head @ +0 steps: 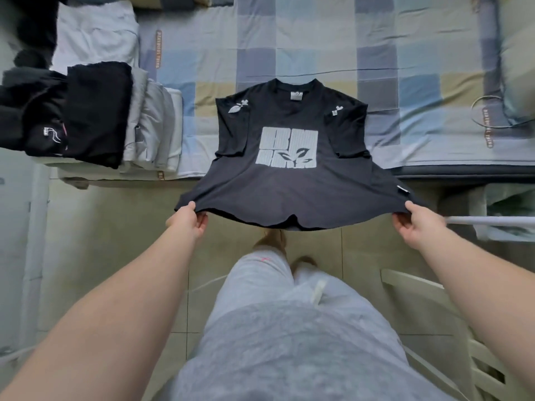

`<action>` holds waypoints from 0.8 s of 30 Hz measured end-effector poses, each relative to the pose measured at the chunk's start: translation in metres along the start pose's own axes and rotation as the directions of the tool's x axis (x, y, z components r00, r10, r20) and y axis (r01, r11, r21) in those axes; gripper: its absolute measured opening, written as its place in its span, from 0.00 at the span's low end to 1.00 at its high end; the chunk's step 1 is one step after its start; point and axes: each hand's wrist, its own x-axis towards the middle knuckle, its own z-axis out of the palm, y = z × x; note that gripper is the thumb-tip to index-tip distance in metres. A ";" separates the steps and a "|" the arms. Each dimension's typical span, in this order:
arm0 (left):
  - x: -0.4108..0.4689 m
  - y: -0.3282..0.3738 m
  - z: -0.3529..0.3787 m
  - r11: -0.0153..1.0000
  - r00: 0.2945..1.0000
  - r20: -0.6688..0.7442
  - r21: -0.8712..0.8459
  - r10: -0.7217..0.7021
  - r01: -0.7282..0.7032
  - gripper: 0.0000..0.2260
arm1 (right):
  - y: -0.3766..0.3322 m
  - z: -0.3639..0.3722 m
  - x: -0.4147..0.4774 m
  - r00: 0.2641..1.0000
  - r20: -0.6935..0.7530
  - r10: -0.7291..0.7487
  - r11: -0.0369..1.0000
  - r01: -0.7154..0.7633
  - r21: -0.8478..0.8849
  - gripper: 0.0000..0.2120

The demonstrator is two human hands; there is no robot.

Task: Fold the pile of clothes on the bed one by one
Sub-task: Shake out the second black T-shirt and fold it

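Subject: black T-shirt [289, 186], lying back-up on the bed [318, 39], collar at the far end, hem at the near end.
Position of shirt: the upper half lies flat on the checked sheet. The lower half passes over the near edge of the bed and is held off the floor [115, 241].
Sleeves: both turned inward over the body of the shirt, one at the left [233, 125] and one at the right [347, 125].
Print: a pale square block with a leaf motif [288, 147], centred on the shirt.
Left hand [188, 221]: fingers curled under the left corner of the hem, thumb on top, pinching the cloth.
Right hand [417, 224]: the same pinch on the right corner of the hem, thumb above and fingers below.
Hem: drawn wide between the two hands, sagging slightly at the middle.
Side label: a small pale tag [403, 190] on the right edge of the shirt, near the right hand.
Folded black garments [95, 111]: on the left of the bed, well apart from the shirt.
Folded grey garments [153, 125]: in a row just right of the black ones, between them and the shirt.
White garment [95, 33]: far left, beyond the black stack.
Cable [489, 111]: a loop on the sheet at the right.
Chair [434, 308]: pale, slatted, at the near right on the floor.
Person: standing at the near edge of the bed in grey trousers [275, 328], both bare forearms extended.
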 end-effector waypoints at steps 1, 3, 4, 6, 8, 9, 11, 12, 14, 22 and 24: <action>-0.006 -0.001 -0.007 1.000 1.000 0.002 -0.004 0.004 -0.004 0.16 | 0.004 -0.006 -0.007 1.000 -0.001 0.004 1.000 -0.004 -0.002 0.04; -0.016 0.004 -0.015 1.000 1.000 0.015 -0.006 0.014 -0.014 0.14 | 0.006 -0.013 -0.023 1.000 0.014 0.003 1.000 -0.003 0.008 0.03; -0.020 0.008 -0.016 1.000 1.000 0.020 -0.003 0.021 -0.021 0.14 | 0.006 -0.013 -0.029 1.000 0.018 -0.004 1.000 0.003 0.016 0.04; -0.028 0.021 -0.011 1.000 0.998 0.050 -0.012 0.029 -0.028 0.11 | -0.002 -0.008 -0.039 0.999 0.028 -0.019 0.999 0.019 0.032 0.05; -0.032 0.040 0.001 0.999 0.996 0.071 -0.025 0.048 -0.046 0.08 | -0.015 0.000 -0.043 0.999 0.022 -0.037 0.999 0.036 0.040 0.05; -0.031 0.050 0.010 0.998 0.995 0.083 -0.035 0.053 -0.050 0.07 | -0.023 0.005 -0.042 0.999 0.023 -0.047 0.998 0.046 0.046 0.05; -0.028 0.073 0.028 0.998 0.992 0.109 -0.047 0.058 -0.053 0.07 | -0.041 0.020 -0.041 0.998 0.034 -0.061 0.997 0.059 0.050 0.05; -0.025 0.087 0.041 0.997 0.991 0.120 -0.049 0.059 -0.053 0.07 | -0.051 0.032 -0.039 0.997 0.039 -0.066 0.996 0.064 0.054 0.05; -0.020 0.112 0.066 0.997 0.988 0.141 -0.063 0.057 -0.049 0.06 | -0.071 0.057 -0.032 0.997 0.048 -0.063 0.995 0.060 0.074 0.05; 0.031 0.209 0.191 0.999 0.983 0.180 0.008 0.038 -0.040 0.13 | -0.130 0.182 0.034 0.999 -0.005 -0.037 0.981 0.038 0.188 0.17; 0.050 0.217 0.221 0.999 0.986 0.163 0.028 0.032 -0.037 0.12 | -0.137 0.205 0.054 0.999 -0.037 -0.029 0.982 0.036 0.183 0.16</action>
